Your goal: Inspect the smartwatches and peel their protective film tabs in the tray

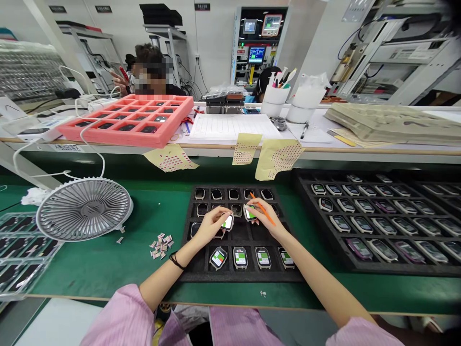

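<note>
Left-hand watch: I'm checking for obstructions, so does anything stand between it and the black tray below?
Nothing visible does: the left hand holds the watch over the black tray, though the hand hides part of the tray.

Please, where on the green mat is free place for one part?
Green mat between the fan and front edge; also the strip right of the middle foam tray. Crowded: that tray, with smartwatches; scraps lie left of it.

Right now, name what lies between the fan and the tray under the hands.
The head view shows small scraps, most loosely piled, on the green tabletop.
</note>
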`<action>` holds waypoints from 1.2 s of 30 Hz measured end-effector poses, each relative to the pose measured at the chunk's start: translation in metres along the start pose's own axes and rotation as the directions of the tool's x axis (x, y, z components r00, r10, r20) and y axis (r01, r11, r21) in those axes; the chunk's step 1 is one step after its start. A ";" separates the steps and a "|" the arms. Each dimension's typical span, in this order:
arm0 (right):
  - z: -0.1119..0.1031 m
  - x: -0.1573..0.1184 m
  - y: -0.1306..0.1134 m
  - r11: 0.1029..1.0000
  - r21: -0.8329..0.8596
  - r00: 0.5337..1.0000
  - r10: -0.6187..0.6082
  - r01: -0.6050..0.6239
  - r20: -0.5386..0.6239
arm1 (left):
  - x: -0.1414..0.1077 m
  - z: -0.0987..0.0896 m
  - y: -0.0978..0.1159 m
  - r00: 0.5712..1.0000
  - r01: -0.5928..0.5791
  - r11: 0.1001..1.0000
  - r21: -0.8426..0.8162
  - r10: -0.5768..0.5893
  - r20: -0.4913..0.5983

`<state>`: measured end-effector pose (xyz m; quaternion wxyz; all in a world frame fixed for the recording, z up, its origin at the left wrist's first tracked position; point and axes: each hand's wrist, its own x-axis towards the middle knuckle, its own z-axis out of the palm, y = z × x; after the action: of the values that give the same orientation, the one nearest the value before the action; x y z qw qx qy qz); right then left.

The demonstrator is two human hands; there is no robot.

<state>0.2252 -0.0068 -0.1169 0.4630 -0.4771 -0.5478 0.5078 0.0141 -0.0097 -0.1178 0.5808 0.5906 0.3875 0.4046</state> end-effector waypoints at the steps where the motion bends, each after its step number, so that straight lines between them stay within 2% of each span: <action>1: 0.000 0.000 -0.001 1.000 -0.001 1.000 0.006 -0.006 -0.021 | 0.000 0.000 -0.001 1.000 -0.008 1.000 0.001 0.008 0.013; 4: 0.000 0.000 -0.003 1.000 0.001 0.999 0.011 -0.011 -0.043 | 0.000 0.001 -0.002 0.998 -0.039 0.999 -0.001 0.039 0.049; 8: 0.000 0.000 -0.002 1.000 0.009 1.000 -0.006 0.006 0.008 | -0.002 0.000 -0.001 0.997 -0.060 0.995 0.077 0.056 0.055; 11: -0.001 0.001 0.001 0.999 -0.001 0.996 -0.041 0.041 0.076 | -0.002 0.000 0.000 0.998 -0.051 0.992 0.112 0.048 0.027; 15: -0.001 0.001 0.004 0.998 -0.008 0.990 -0.063 0.065 0.123 | 0.000 -0.001 0.000 0.998 -0.041 0.999 0.031 0.042 -0.036; 22: 0.001 -0.001 0.003 0.998 0.038 0.983 -0.059 0.054 0.176 | 0.000 -0.001 0.003 0.991 0.048 0.999 -0.002 -0.048 -0.125; 29: 0.000 0.000 0.004 0.998 0.031 0.986 -0.063 0.059 0.153 | 0.001 0.001 -0.001 0.998 -0.063 0.998 -0.009 0.062 -0.015; 36: -0.001 0.001 0.002 0.999 0.034 0.998 -0.037 0.036 0.042 | -0.001 -0.001 0.000 0.998 -0.037 0.999 0.003 0.037 0.050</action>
<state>0.2261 -0.0058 -0.1186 0.4683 -0.4485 -0.5575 0.5184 0.0124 -0.0103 -0.1179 0.5816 0.6085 0.3628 0.3997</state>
